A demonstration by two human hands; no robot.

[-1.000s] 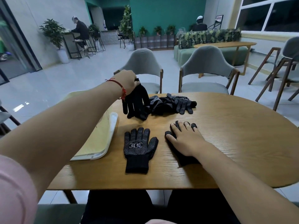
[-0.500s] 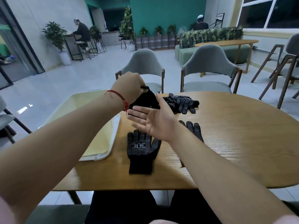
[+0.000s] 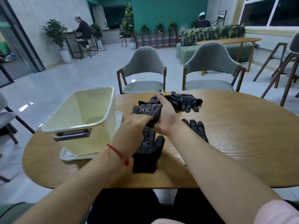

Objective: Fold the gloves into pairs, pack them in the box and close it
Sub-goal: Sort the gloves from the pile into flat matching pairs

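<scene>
Forearms outstretched, left hand (image 3: 137, 121) and right hand (image 3: 165, 118) close together, both clasped around one glove (image 3: 145, 109).

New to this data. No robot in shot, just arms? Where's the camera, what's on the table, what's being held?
There is no machine here: a person works with bare hands, filmed by one wide-angle camera worn on their head, looking forward and down. The left hand, with a red string at the wrist, and the right hand together hold one black dotted glove above the wooden table. On the table are a cream box, open and standing on what looks like its lid, a pile of gloves at the far side, one glove lying flat nearer the person, and another glove partly under the right forearm.
</scene>
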